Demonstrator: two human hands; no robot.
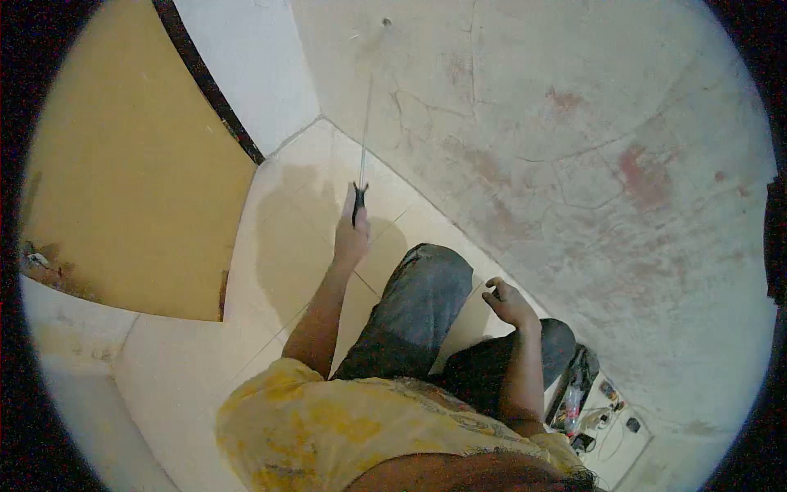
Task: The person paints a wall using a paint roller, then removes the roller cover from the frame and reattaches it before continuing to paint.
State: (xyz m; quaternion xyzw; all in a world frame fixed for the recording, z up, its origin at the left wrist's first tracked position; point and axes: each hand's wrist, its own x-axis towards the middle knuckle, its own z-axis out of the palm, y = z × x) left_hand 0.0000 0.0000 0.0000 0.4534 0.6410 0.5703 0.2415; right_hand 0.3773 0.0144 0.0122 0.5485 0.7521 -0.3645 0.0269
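Note:
My left hand [352,238] is closed around the black handle of a long, thin metal tool [365,135]. Its handle flares into two prongs at the front, and the slender rod or blade points away from me toward the cracked wall [525,115]; its exact kind is not clear. My right hand [510,306] hovers beside my knee, near the foot of the wall. Its fingers are loosely curled, with a gap between thumb and forefinger, and I see nothing held there.
A yellowish panel [139,164] with a dark edge stands at the left. Pale tiles [238,328] cover the floor under my bent legs [418,303]. Behind my right arm, a clear bottle [571,402], cables and small dark items lie by the wall.

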